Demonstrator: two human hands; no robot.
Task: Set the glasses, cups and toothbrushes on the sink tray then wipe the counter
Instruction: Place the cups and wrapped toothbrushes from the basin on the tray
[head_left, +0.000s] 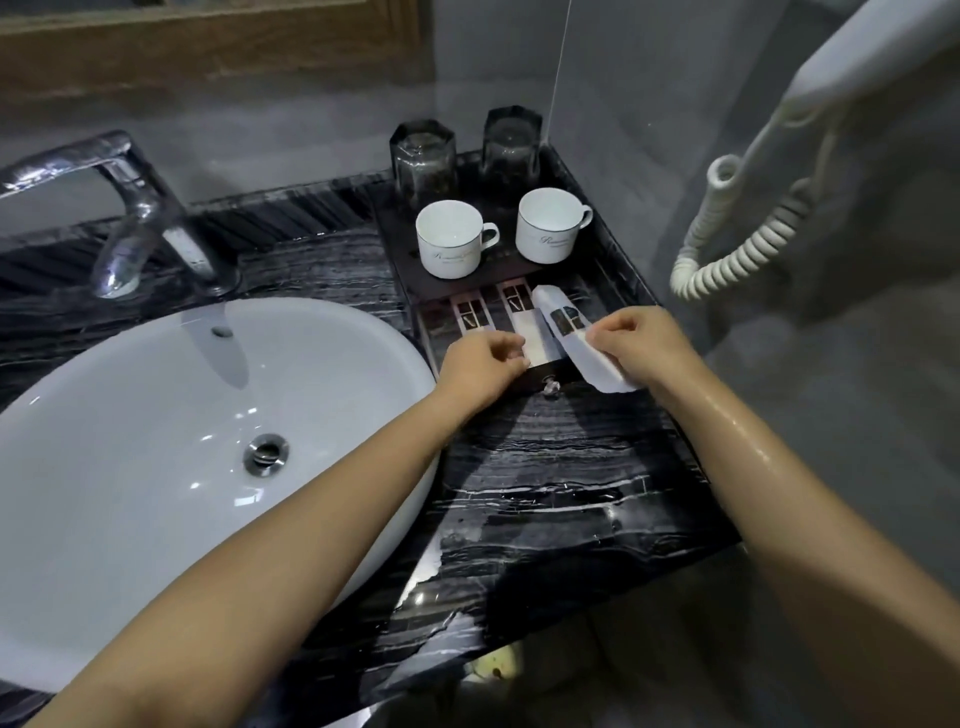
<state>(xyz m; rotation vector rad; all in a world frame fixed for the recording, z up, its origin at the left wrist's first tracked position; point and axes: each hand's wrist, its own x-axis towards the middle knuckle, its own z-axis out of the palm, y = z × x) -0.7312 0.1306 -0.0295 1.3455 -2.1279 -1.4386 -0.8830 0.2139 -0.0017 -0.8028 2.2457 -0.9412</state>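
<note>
Pinching a white packet at the tray's front edge, right hand fingers; left hand curled narrow.

The counter is black marble with white streaks. Two white cups sit on a dark tray; the basin at left is white.
</note>
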